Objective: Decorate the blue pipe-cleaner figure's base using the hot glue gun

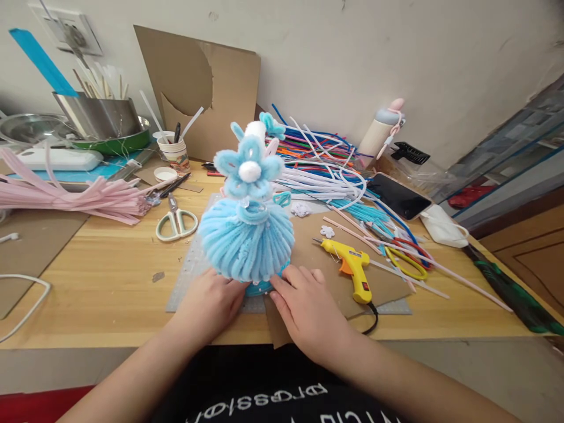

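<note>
Pipe-cleaner figure (251, 212), pale blue, stands upright between our hands. Our left hand (215, 298) curls at its base (259, 288), fingertips hidden; our right hand (308, 305) touches the other side, fingers close together, though whether either grips we cannot tell. We likely do best pressing evenly and low, sparing the skirt (249, 247). Behind, leftward, a metal pot (103, 119) holds sticks (104, 88); a paper cup (175, 154) holds pale rods (191, 124).

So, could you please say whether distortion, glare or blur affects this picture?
Head view: the pale bottle leans, probably from wide-angle distortion; head view: soft reflections on the metal pot; head view: the blue skirt shows readable strands, without obvious blur.
</note>
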A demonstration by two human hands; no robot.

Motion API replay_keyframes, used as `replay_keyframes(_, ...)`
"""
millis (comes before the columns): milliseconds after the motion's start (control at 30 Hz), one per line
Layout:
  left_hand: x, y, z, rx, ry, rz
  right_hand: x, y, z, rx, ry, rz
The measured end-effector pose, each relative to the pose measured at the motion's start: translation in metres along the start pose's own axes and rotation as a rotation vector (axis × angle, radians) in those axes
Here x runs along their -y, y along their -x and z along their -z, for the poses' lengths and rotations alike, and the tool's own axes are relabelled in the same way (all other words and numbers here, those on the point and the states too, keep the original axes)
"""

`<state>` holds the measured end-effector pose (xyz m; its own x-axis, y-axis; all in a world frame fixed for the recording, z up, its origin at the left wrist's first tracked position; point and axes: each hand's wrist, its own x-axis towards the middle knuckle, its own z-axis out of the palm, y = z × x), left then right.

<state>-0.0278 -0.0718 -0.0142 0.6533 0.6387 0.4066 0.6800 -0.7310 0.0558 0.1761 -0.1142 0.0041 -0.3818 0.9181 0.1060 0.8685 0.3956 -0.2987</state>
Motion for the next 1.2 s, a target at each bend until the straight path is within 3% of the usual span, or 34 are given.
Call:
replay_keyframes(267, 0.002, 0.003, -0.005, 0.030, 0.078, 0.008, 0.001, -0.004, -0.001, -0.002, 0.011, -0.006)
replay_keyframes(667, -0.010, -0.002, 0.001, 0.066, -0.104, 0.018, -0.007, -0.010, 0.003, 0.016, -0.182, -0.025)
replay_keyframes(767, -0.015, -0.001, -0.001, 0.091, -0.093, 0.064, -0.013, -0.007, 0.003, -0.075, -0.538, -0.111)
replay_keyframes(900, -0.017, 0.000, -0.004, 0.110, -0.076, 0.052, -0.026, -0.006, 0.009, -0.238, -1.450, -0.450)
replay_keyframes(1000, -0.016, -0.001, -0.003, 0.119, -0.065, 0.071, -0.030, -0.004, 0.020, -0.245, -2.012, -0.648)
replay_keyframes(1100, -0.016, -0.002, -0.001, 0.131, -0.091, 0.086, -0.027, -0.001, 0.030, -0.235, -2.313, -0.798)
replay_keyframes(1200, -0.016, -0.002, 0.000, 0.135, -0.112, 0.074, -0.023, 0.002, 0.035, -0.227, -2.449, -0.871)
